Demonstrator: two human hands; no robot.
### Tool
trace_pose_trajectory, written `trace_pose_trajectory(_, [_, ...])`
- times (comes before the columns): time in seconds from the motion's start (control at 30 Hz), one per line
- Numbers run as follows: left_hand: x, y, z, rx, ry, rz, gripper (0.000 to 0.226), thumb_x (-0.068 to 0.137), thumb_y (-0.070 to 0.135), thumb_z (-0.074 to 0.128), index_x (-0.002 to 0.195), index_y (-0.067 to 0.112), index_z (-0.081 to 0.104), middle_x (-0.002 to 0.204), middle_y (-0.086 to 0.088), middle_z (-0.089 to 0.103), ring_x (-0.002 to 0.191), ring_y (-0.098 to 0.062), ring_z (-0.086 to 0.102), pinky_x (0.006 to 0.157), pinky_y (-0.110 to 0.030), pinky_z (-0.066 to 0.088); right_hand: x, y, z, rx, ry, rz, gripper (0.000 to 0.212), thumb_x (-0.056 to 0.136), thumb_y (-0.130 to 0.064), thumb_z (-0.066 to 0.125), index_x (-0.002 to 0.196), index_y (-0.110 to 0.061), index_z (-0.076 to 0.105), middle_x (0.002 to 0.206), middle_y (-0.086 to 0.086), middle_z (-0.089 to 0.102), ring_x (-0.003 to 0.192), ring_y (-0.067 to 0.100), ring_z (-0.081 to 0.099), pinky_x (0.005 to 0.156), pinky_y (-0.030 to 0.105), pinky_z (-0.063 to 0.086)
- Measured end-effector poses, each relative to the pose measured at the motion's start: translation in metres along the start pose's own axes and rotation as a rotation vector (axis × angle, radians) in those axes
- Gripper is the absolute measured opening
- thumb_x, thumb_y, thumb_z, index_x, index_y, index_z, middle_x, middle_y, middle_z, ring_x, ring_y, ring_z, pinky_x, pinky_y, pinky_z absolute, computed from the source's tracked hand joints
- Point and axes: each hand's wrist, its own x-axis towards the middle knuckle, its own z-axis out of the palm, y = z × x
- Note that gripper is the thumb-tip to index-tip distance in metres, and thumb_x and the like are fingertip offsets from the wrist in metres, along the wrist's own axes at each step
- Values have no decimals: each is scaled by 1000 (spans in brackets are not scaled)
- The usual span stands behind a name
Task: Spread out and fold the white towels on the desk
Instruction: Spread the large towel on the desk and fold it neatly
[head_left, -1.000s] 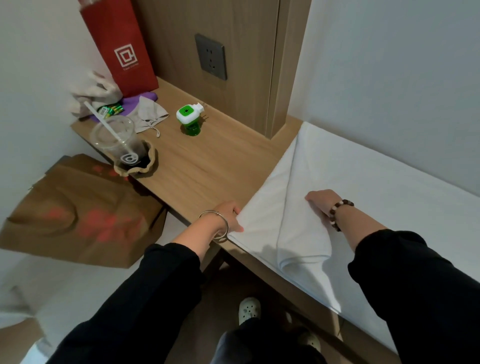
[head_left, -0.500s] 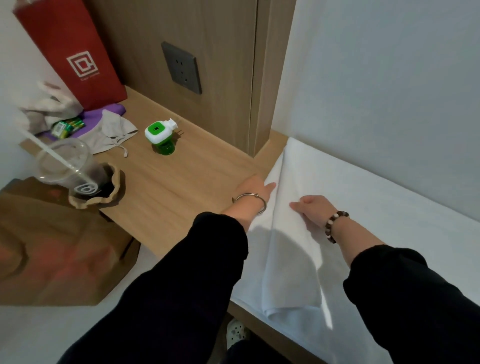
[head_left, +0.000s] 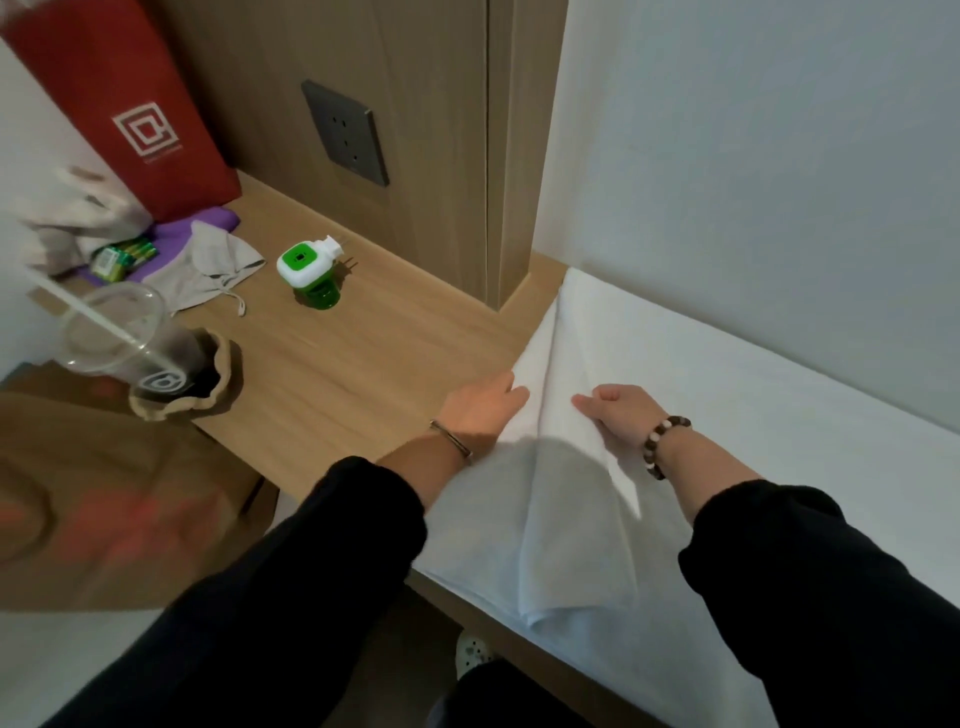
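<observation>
1. Surface: a wood desk (head_left: 363, 364) runs along a wood panel (head_left: 415, 104) carrying a dark socket (head_left: 345, 132). To the right stands a plain pale wall (head_left: 753, 156).
2. Desk clutter, far left: a red bag (head_left: 119, 104), a grey cloth (head_left: 213, 265), batteries (head_left: 122, 257), a green plug-in unit (head_left: 306, 270) and a plastic cup (head_left: 119, 332) with a straw. A brown paper bag (head_left: 104, 509) sits below the desk's edge.
3. The towel (head_left: 727, 415) lies spread over the desk's right part. One layer is folded over along a diagonal crease near its left end.
4. Your left hand (head_left: 480, 410) lies flat, fingers straight, on the towel's left edge and grips nothing.
5. Your right hand (head_left: 618, 410) sits just beside it on the folded layer. Its fingers are curled and pinch that layer.
6. Change over the last second: your left hand was pinching the towel's near-left corner at the desk's front edge, and it has moved up the left edge and flattened. Your right hand has shifted farther along the crease. The two hands were apart and are now close together.
</observation>
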Motion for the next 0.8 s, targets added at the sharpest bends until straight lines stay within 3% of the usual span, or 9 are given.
trace_pose_trajectory(0.1, [-34,-28,1,-79,-62,-14,20,93,26,45,106,27,59,96,-1,53,84,-27,53,60,-32,36,-10,-16,-1,-111,-13,86,44,91,-47,52,64,-13,47,57,1,49,53,18,46,55,28,34])
trace_pose_trajectory(0.2, [-62,-40,3,-540,44,-269,29,91,8,48,109,18,69,93,0,62,75,-16,55,63,-24,40,-25,-35,19,362,-359,224,54,93,-61,34,80,-12,53,56,2,56,45,16,50,46,24,41])
trace_pose_trajectory(0.27, [-72,-41,-1,-1006,87,-543,27,94,4,44,99,9,69,78,-5,61,52,-12,50,46,-21,37,-36,-39,41,486,-567,193,63,94,-64,24,106,-13,59,87,9,69,70,21,68,55,28,52])
trace_pose_trajectory(0.33, [-80,-39,-7,-1183,3,-690,26,97,17,41,97,7,65,68,-4,54,43,-11,42,38,-17,29,-49,-33,61,362,-477,115,60,98,-57,24,117,-12,58,100,9,70,87,21,68,65,28,51])
trace_pose_trajectory(0.43, [-94,-29,-11,-1037,-171,-727,46,95,49,39,76,13,61,63,-5,57,46,-16,46,46,-22,34,-64,-5,72,43,74,-208,36,101,-27,35,103,-7,65,92,6,70,81,18,61,74,30,46])
trace_pose_trajectory(0.5, [-101,-23,-6,-744,-195,-667,50,89,57,45,80,12,66,83,-10,68,65,-20,61,62,-29,47,-71,19,72,-242,352,-391,33,98,-18,34,103,-5,64,107,12,66,96,25,56,83,32,42])
trace_pose_trajectory(0.57, [-106,-16,4,-352,-230,-573,53,89,55,46,105,9,66,108,-12,65,94,-28,63,78,-35,48,-76,39,79,-610,321,-401,45,98,-27,27,132,-7,50,139,15,47,125,31,42,103,39,33])
trace_pose_trajectory(0.67, [-114,-4,17,-121,-175,-519,43,97,45,37,113,13,61,105,-8,66,91,-26,61,73,-30,43,-78,59,94,-1002,154,-269,61,100,-43,14,151,-18,-7,159,8,-12,146,25,-7,116,48,0])
trace_pose_trajectory(0.8, [-125,5,26,58,-100,-565,31,102,32,31,121,20,53,109,-4,63,98,-23,61,69,-29,39,-81,58,96,-1003,114,-331,62,100,-45,14,151,-19,-10,157,9,-18,145,25,-14,116,50,-4])
